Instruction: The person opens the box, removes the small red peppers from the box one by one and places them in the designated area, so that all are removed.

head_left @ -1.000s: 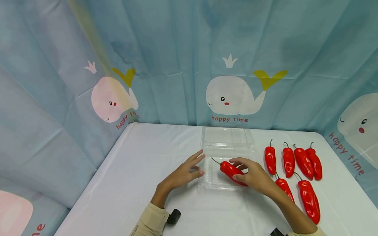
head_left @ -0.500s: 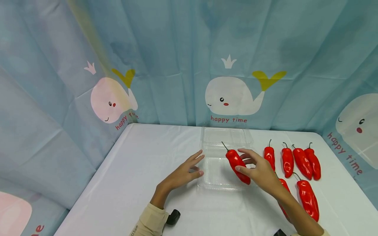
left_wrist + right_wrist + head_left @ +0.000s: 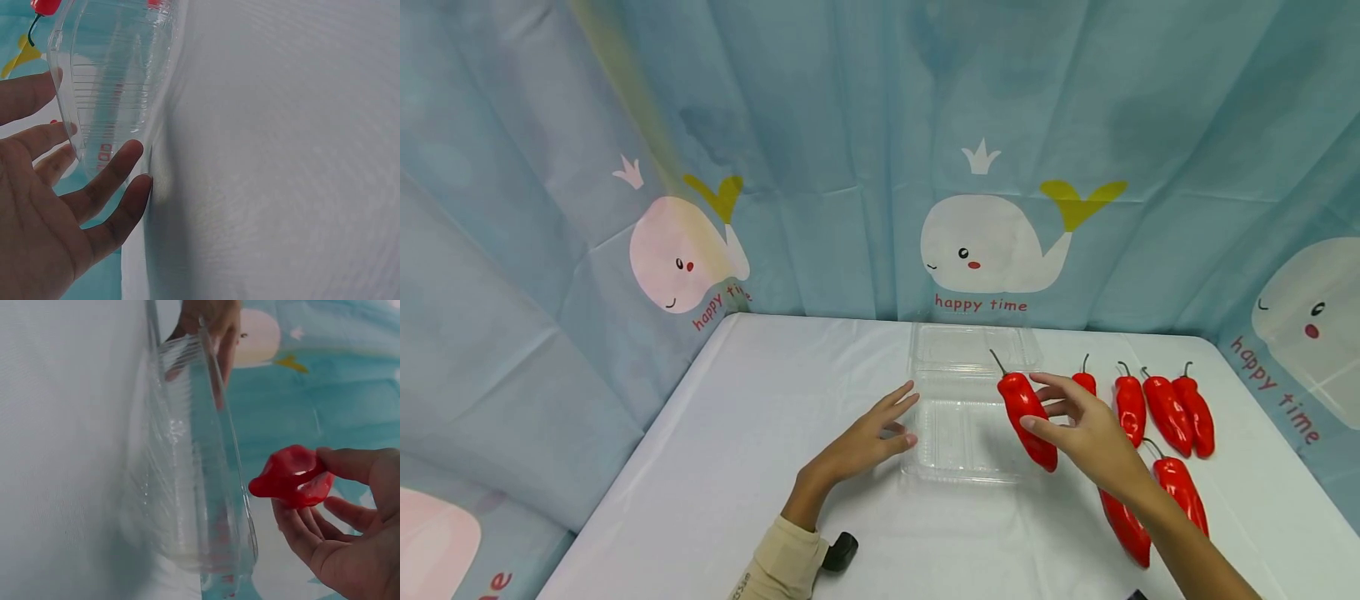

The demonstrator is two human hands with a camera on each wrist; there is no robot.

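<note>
Two hands at work: right hand (image 3: 1086,433) fingers (image 3: 1051,382) pinch a red pepper (image 3: 1027,408) above the clear clamshell box's (image 3: 970,442) right edge, left hand (image 3: 868,437) fingers (image 3: 901,395) loosely spread, touching its left edge; more peppers (image 3: 1165,404) lie right on the tabletop (image 3: 760,433)

— What's under your left hand (image 3: 44,212)?

— My fingers (image 3: 115,169) lie spread and fairly straight, and the tips of two of them touch the side of the clear plastic container (image 3: 112,81), low on its ribbed wall.

— And the box itself?

— It sits on the white tablecloth (image 3: 281,150). Through and past its far rim I catch a bit of a red pepper (image 3: 45,6) with a dark stem; little of it shows.
</note>
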